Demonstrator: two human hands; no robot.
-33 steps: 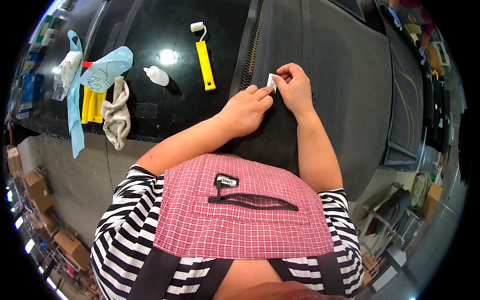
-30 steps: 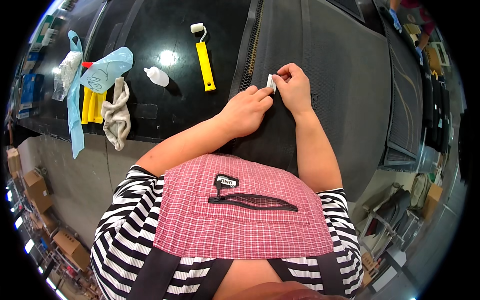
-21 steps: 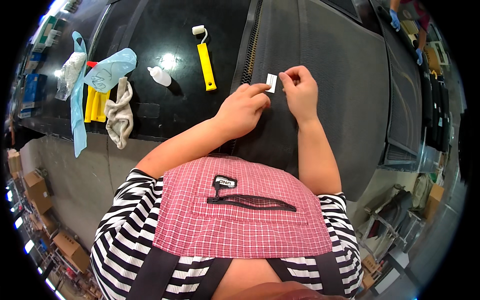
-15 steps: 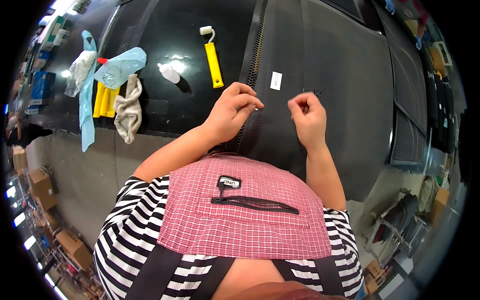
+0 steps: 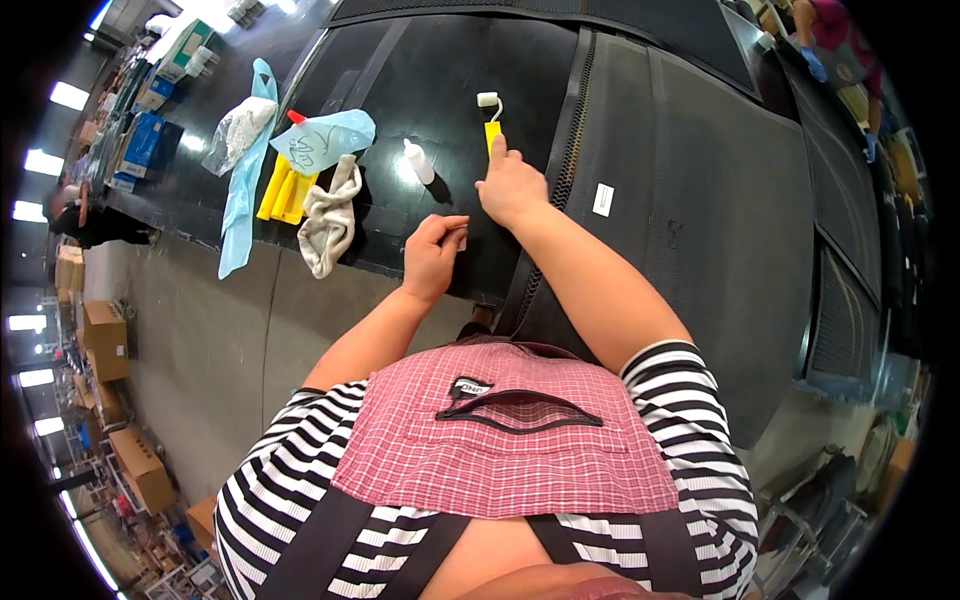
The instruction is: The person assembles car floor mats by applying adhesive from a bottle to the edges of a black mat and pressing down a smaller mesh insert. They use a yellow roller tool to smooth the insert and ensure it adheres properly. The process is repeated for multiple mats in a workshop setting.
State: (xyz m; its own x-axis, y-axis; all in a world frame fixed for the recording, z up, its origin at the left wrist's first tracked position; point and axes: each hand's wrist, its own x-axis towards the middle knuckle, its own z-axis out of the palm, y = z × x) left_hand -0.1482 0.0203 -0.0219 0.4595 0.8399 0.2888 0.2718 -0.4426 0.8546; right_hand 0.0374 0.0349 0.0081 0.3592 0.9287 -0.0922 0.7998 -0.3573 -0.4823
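Observation:
My right hand (image 5: 513,188) reaches across to the left and lies over the yellow handle (image 5: 492,138) of a small hand roller. Its index finger runs along the handle; the other fingers curl over it, partly hidden. The white roller head (image 5: 487,99) points away from me on the black tabletop. My left hand (image 5: 432,262) is held above the near table edge, thumb and fingers pinching a small pale piece (image 5: 461,243). A white squeeze bottle (image 5: 420,163) stands just beyond that hand. To the right, a small white label (image 5: 603,199) lies on the dark ribbed sheet (image 5: 690,220).
Left on the table are a grey-white cloth glove (image 5: 330,220), a yellow item (image 5: 287,190), light blue plastic (image 5: 325,140) and a clear bag (image 5: 243,130). A toothed black strip (image 5: 570,150) runs along the sheet's left side. Another person's blue-gloved hand (image 5: 812,65) shows far right.
My right hand has moved left from above the ribbed sheet onto the roller's handle. My left hand has drawn back left, still pinching the small piece. The view has shifted.

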